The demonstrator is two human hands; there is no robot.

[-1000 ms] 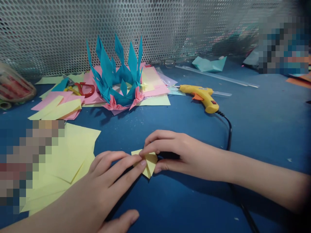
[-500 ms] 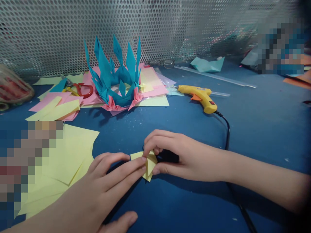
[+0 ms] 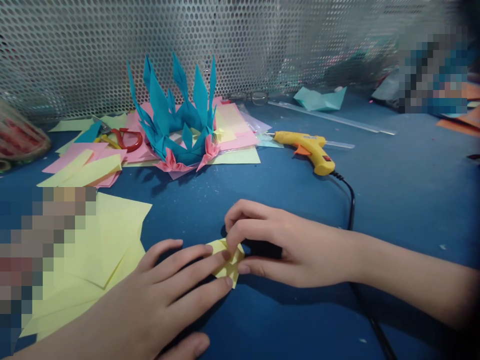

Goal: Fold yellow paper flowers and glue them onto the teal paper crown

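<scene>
Small yellow folded paper (image 3: 228, 264) lies flat on the blue desk (image 3: 405, 190), middle of the near half. Mostly covered by fingers. Its pointed tip aims at the near edge, slightly right; the long axis runs roughly far-to-near.

Left hand (image 3: 165, 295): fingers stretched out nearly flat, fingertips pressing the paper's left part, nothing gripped, thumb loose by the near edge. Right hand (image 3: 288, 245): fingers curled, forefinger and thumb pinched on the paper's right edge.

Just left of the left hand is a loose pile of yellow sheets (image 3: 108, 240), close but apart from the folded paper. A black cord (image 3: 350, 200) runs from the yellow glue gun (image 3: 309, 148) toward the near edge, passing under the right forearm.

Bare desk between the hands and the blue paper crown (image 3: 176, 125); wide bare desk to the right. Crown sits on pink and yellow sheets (image 3: 232, 130) near the far edge, red-handled scissors (image 3: 127, 139) to its left. A mesh wall (image 3: 240, 45) closes the far edge.
</scene>
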